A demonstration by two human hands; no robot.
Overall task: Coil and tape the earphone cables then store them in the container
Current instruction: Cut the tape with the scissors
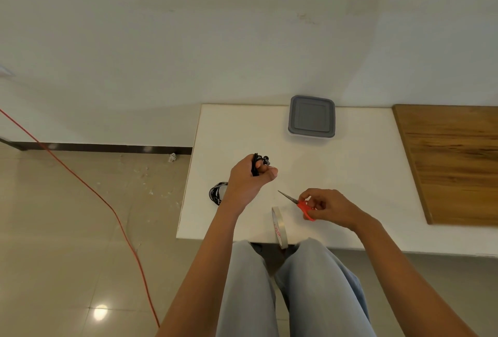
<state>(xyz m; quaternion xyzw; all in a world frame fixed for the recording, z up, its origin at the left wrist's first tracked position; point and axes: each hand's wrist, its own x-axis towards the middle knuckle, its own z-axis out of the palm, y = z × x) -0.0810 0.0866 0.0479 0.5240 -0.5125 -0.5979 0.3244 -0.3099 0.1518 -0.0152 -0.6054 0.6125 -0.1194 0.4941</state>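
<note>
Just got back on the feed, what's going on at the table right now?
A seated person is bundling earphones. The left hand grips a coiled black earphone cable above the white table, and the right hand holds red-handled scissors beside it. A tape roll stands on edge near the table's front. A second cable coil lies by the left edge. The grey container sits at the far edge, lid on.

1 wide-angle view, worn on the person's head, looks forward and steeply down from close above the worktop's [336, 174] near edge, taking in its left and far edges, the wall [188, 26] and the floor [67, 228].
</note>
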